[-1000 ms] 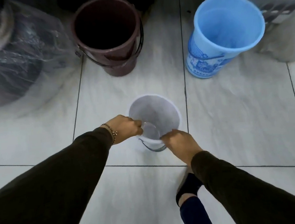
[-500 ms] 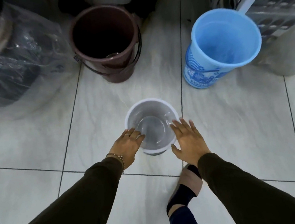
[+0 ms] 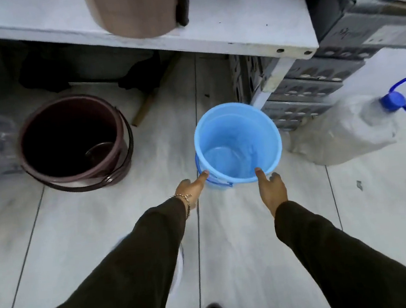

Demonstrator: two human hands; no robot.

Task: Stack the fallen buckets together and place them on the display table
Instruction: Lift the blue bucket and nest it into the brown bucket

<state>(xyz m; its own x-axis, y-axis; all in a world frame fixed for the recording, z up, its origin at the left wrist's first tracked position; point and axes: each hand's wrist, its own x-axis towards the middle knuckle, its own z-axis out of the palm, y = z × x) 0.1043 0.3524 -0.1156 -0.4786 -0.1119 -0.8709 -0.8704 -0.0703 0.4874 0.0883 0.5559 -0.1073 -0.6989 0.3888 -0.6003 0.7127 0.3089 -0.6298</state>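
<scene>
Pale tiled floor (image 3: 109,227), white display table (image 3: 232,23) above. I see the round light-blue plastic bucket (image 3: 237,142) upright on the tiles beside the dark-brown plastic bucket (image 3: 74,143). Left hand (image 3: 191,186) and right hand (image 3: 271,187) are open, fingertips touching the blue rim's near edge, not yet clamped.

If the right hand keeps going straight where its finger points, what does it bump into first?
Probably the blue bucket: the right hand points at its near rim, fingertip about touching it already.

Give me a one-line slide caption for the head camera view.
Both hands reach the blue bucket's near rim on the tiled floor, brown bucket alongside.
</scene>
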